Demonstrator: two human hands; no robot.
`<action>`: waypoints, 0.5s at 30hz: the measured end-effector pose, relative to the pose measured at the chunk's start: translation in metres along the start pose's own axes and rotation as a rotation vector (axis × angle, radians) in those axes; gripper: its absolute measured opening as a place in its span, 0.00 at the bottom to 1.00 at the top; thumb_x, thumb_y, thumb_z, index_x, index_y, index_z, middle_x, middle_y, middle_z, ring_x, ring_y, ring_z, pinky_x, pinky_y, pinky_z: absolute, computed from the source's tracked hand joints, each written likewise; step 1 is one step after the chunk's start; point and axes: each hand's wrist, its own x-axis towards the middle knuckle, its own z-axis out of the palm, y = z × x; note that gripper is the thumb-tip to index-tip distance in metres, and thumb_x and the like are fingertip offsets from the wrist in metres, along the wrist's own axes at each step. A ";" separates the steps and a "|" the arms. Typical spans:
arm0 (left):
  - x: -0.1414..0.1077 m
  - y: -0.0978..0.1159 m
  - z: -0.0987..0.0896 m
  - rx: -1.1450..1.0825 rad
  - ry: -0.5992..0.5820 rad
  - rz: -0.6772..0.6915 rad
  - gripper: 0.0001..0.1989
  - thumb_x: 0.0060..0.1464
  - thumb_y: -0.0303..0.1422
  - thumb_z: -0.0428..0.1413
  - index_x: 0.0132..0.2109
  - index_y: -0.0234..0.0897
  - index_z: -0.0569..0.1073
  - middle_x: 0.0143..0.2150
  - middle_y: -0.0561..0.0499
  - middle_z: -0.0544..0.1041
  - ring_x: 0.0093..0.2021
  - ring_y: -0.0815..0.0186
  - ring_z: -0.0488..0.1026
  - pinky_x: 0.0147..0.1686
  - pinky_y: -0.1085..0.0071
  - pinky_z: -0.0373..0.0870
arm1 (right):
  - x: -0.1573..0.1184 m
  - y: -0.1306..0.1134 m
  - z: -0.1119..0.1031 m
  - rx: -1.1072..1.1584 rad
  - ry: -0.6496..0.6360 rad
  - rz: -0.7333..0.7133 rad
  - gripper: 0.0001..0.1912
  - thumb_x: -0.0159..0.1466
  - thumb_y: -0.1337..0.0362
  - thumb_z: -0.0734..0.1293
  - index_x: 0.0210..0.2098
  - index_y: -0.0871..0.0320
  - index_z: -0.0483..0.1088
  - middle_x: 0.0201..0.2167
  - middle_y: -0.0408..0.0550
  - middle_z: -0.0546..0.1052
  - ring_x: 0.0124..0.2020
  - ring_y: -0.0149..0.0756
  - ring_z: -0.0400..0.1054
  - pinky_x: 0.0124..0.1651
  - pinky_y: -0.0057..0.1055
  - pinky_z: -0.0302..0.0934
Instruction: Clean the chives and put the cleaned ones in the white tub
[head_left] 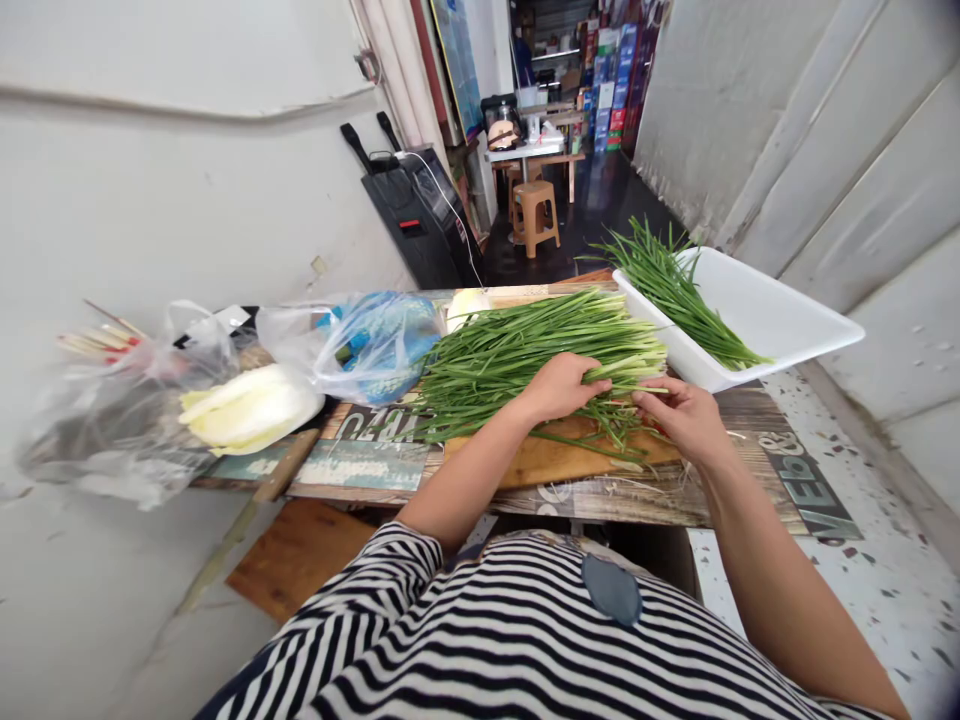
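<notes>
1. Plastic bag (112,440), clear, far left of the left-hand grip; red-tipped sticks (112,345) above. Contents too hazy to tell.
2. Pale cabbage (251,408), left of the left-hand grip, lying on its side near the end of the table (375,465). Risk: a drop, from a tug on the bag.
3. Knotted clear bag with blue mesh (386,345), between cabbage and chives, just beside the leaf tips. Risk: a snag, if dragged.
4. Chives (517,345), big loose heap under and beyond the left-hand grip, partly on a cutting board (499,468). Tips to the left, pale ends to the right. Risk: sliding or tangling, from pulling at the middle without steadying.
5. Left hand (564,385). Risk: bent or bruised stems, from pressing too hard. Grip: fingers part curled, narrow gap to the thumb, touching chives at the pale side. Cannot tell if clamping any.
6. Right hand (684,415), just right of the left-hand grip. Risk: a slipped or snapped stem, from too loose or too hard a pinch. Grip: thumb and fingertips almost together, apparently on a thin pale chive end.
7. White tub (780,320), right of and beyond the right-hand grip, seemingly past the table edge; more chives inside, tips over the rim. Risk: tipping, from a forearm bump.
</notes>
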 end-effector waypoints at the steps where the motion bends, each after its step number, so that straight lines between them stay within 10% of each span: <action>1: 0.000 0.000 -0.001 0.027 0.001 -0.003 0.12 0.59 0.37 0.54 0.32 0.34 0.76 0.28 0.53 0.75 0.30 0.68 0.68 0.31 0.74 0.59 | 0.001 0.003 0.000 -0.044 0.003 -0.009 0.19 0.48 0.49 0.74 0.29 0.57 0.75 0.22 0.43 0.75 0.22 0.33 0.65 0.27 0.32 0.60; 11: -0.007 -0.003 -0.018 0.132 0.030 -0.062 0.11 0.58 0.35 0.56 0.32 0.33 0.76 0.28 0.52 0.75 0.29 0.68 0.66 0.31 0.72 0.56 | 0.012 0.028 -0.007 -0.609 -0.016 -0.392 0.10 0.56 0.59 0.65 0.26 0.56 0.75 0.31 0.52 0.77 0.36 0.44 0.71 0.44 0.41 0.64; 15: -0.010 -0.004 -0.024 0.086 0.052 -0.074 0.11 0.58 0.34 0.56 0.30 0.33 0.75 0.26 0.53 0.73 0.28 0.69 0.65 0.30 0.73 0.56 | 0.010 0.024 -0.007 -0.720 0.068 -0.475 0.15 0.59 0.57 0.66 0.39 0.58 0.77 0.38 0.55 0.77 0.40 0.47 0.70 0.47 0.45 0.64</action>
